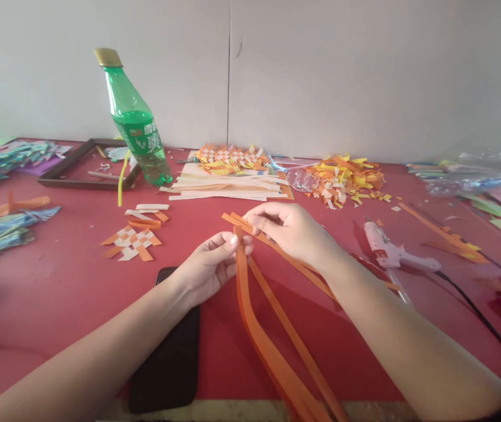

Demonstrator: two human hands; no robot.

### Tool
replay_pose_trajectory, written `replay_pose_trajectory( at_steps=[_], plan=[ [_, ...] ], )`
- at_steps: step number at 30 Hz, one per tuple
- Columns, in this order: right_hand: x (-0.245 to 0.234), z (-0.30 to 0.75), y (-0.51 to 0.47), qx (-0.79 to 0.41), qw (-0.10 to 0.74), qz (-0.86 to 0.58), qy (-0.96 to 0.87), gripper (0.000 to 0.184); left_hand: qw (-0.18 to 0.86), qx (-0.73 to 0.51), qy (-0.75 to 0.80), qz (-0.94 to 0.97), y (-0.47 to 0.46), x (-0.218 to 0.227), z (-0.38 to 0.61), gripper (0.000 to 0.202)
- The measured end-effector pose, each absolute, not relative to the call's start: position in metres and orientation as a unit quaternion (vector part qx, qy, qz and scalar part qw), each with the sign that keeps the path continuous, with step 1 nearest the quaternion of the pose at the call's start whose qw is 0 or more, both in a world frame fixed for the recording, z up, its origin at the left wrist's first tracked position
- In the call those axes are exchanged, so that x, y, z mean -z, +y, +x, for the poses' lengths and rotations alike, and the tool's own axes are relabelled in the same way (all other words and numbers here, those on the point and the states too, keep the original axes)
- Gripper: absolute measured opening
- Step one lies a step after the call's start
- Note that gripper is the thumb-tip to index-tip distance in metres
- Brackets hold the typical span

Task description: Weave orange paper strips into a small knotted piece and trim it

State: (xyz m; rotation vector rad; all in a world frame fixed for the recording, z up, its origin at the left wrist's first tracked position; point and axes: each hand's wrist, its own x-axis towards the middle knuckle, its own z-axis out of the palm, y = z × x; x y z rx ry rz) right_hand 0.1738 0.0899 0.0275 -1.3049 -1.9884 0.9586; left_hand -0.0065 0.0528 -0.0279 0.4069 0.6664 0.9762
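Several long orange paper strips [254, 325] hang from my left hand [217, 261], pinched at their upper ends between thumb and fingers. Close beside it, my right hand [283, 228] grips other orange strips [305, 271], whose short ends poke out past the fingertips to the left. The lower ends of the left hand's strips run down past the table's front edge. To the left on the red table lies a woven orange and white paper piece [134, 241], with a few short loose strips [147, 212] just behind it. A black phone [169, 351] lies partly under my left forearm.
A green bottle [138, 126] stands beside a dark frame [72, 184]. White strips [233, 187] and orange-yellow paper pieces [347, 176] lie at the back. A glue gun [391, 249] with a black cord rests at right; blue paper bundles [8, 231] sit at left.
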Motion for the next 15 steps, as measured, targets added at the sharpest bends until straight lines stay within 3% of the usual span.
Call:
replay_pose_trajectory(
  at_steps=[6, 10, 15],
  plan=[
    [-0.003, 0.164, 0.081, -0.208, 0.084, -0.550, -0.805, 0.016, 0.778, -0.511, 0.328, 0.160, 0.056, 0.026, -0.007, 0.004],
    [0.006, 0.156, 0.069, -0.166, 0.055, -0.538, -0.825, 0.005, 0.777, -0.508, 0.320, 0.188, 0.055, 0.025, -0.007, 0.006],
    [0.006, 0.153, 0.060, -0.170, 0.035, -0.506, -0.845, 0.020, 0.773, -0.512, 0.317, 0.200, 0.055, 0.026, -0.008, 0.009]
  ],
)
